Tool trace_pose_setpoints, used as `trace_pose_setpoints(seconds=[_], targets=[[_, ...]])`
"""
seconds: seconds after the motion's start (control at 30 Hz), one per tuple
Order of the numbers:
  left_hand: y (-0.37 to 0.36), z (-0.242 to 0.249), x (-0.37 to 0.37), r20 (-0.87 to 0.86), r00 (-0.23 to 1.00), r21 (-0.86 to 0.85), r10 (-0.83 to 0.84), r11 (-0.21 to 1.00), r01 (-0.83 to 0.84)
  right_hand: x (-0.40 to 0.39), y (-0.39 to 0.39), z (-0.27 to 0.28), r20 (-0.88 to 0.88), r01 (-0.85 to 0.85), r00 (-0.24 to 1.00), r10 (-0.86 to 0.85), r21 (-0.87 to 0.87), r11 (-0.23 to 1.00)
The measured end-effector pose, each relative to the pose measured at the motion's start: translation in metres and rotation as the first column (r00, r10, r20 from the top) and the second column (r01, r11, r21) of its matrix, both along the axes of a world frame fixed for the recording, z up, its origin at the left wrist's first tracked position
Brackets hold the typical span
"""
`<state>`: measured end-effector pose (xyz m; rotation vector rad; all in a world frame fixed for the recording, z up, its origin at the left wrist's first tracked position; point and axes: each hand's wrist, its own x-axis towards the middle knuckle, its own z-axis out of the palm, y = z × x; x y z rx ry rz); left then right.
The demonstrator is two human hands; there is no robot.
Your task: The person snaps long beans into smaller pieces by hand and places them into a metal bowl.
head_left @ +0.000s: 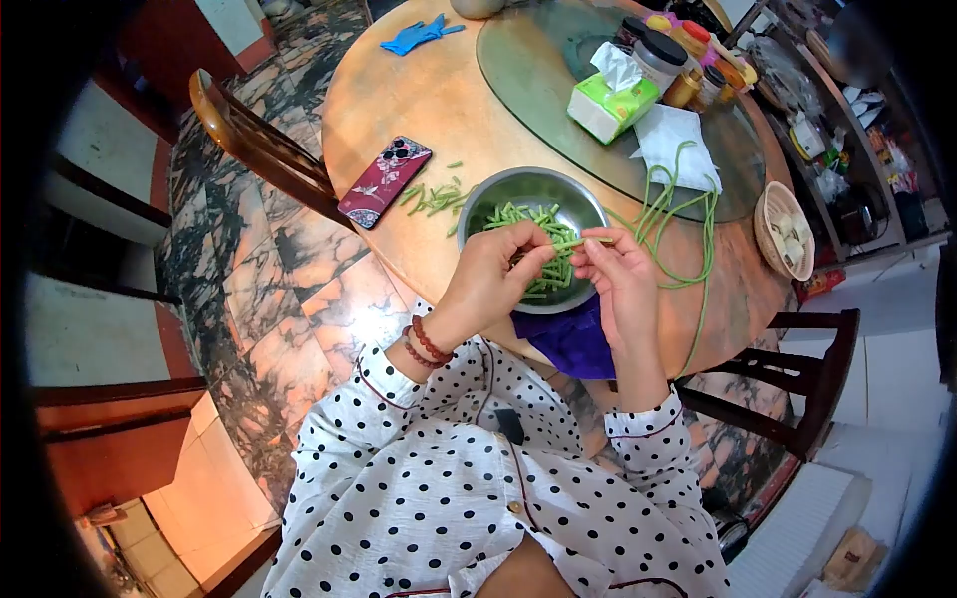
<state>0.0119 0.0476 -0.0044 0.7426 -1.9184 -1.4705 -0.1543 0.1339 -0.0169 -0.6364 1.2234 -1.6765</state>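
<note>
Over a steel bowl (478,195), my left hand (498,271) pinches one end of a long green bean (566,244) between thumb and fingers. My right hand (620,279) grips the same bean a little to the right, fingertips closed round it. Inside the bowl lie many short cut bean pieces (543,283), partly hidden by my hands. More loose bean pieces (436,199) are scattered on the table left of the bowl. Whole long beans (710,234) lie in loops to the right, some hanging past the table edge. Purple cloth (563,337) shows under the bowl's near side.
A phone (386,182) lies on the round wooden table (384,95), with a blue glove (421,35) farther back. On the glass turntable (528,70) stand a tissue box (610,105) and several jars. A basket (785,231) sits at the right edge. Wooden chairs (264,140) flank the table.
</note>
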Motion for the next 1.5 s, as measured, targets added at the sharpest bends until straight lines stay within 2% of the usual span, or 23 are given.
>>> trace_pose_setpoints(seconds=[0.07, 0.1, 0.17, 0.2, 0.3, 0.37, 0.4, 0.5, 0.6, 0.7, 0.8, 1.0, 1.2, 1.3, 1.37, 1.5], targets=[[-0.001, 0.000, 0.001, 0.008, 0.996, 0.027, -0.084, 0.996, 0.084, -0.001, -0.002, -0.004, 0.139, -0.012, 0.990, 0.012, -0.001, 1.000], [-0.002, 0.000, 0.001, 0.010, 0.992, 0.040, -0.125, 0.991, 0.125, -0.002, -0.003, -0.006, 0.146, -0.034, 0.989, 0.035, -0.008, 0.999], [-0.006, -0.002, 0.001, 0.083, 0.981, -0.102, -0.176, 0.978, 0.184, -0.005, -0.004, -0.009, 0.162, -0.075, 0.984, 0.077, -0.021, 0.997], [-0.008, -0.003, 0.000, 0.121, 0.973, -0.171, -0.196, 0.962, 0.215, -0.005, -0.005, -0.007, 0.051, -0.064, 0.997, 0.064, -0.011, 0.998], [-0.009, -0.001, -0.003, 0.179, 0.983, -0.483, -0.047, 0.866, 0.130, 0.000, -0.010, 0.000, -0.260, -0.018, 0.965, 0.010, -0.030, 0.999], [-0.010, -0.001, -0.006, 0.173, 0.985, -0.509, 0.023, 0.858, 0.069, 0.002, -0.014, 0.004, -0.423, 0.016, 0.904, -0.060, -0.106, 0.994], [-0.011, 0.000, -0.008, 0.168, 0.984, -0.523, 0.057, 0.851, 0.040, 0.001, -0.015, 0.006, -0.398, 0.009, 0.916, -0.045, -0.093, 0.996], [-0.015, -0.002, -0.009, 0.124, 0.991, -0.410, 0.057, 0.912, -0.001, -0.003, -0.015, 0.009, -0.331, 0.004, 0.943, -0.020, -0.049, 0.999], [-0.017, -0.004, -0.009, 0.113, 0.991, -0.528, 0.077, 0.849, -0.005, -0.006, -0.015, 0.004, -0.301, 0.032, 0.953, -0.035, -0.016, 0.999], [-0.018, 0.000, -0.013, 0.095, 0.994, -0.402, 0.056, 0.916, -0.014, -0.009, -0.018, -0.003, -0.300, 0.055, 0.952, -0.066, -0.042, 0.998], [-0.022, 0.000, -0.014, 0.153, 0.988, -0.354, 0.023, 0.935, 0.033, -0.010, -0.020, -0.002, -0.279, 0.047, 0.958, -0.060, -0.053, 0.997], [-0.025, -0.007, -0.020, 0.098, 0.994, -0.342, 0.055, 0.940, -0.018, -0.007, -0.020, 0.004, -0.177, 0.018, 0.984, -0.020, -0.013, 1.000], [-0.028, -0.011, -0.024, 0.082, 0.996, -0.076, -0.046, 0.996, 0.053, -0.013, -0.018, -0.007, -0.091, 0.022, 0.996, -0.018, 0.046, 0.999], [-0.029, -0.014, -0.027, 0.051, 0.998, -0.134, -0.025, 0.990, 0.032, -0.013, -0.019, -0.007, -0.050, 0.044, 0.998, -0.042, 0.037, 0.998], [-0.028, -0.014, -0.027, 0.067, 0.997, -0.233, -0.029, 0.972, 0.044, -0.013, -0.019, -0.009, -0.054, 0.063, 0.997, -0.062, 0.028, 0.998], [-0.023, -0.009, -0.027, 0.096, 0.995, -0.332, 0.010, 0.943, 0.023, -0.011, -0.021, -0.009, -0.150, 0.067, 0.987, -0.063, 0.023, 0.997]])
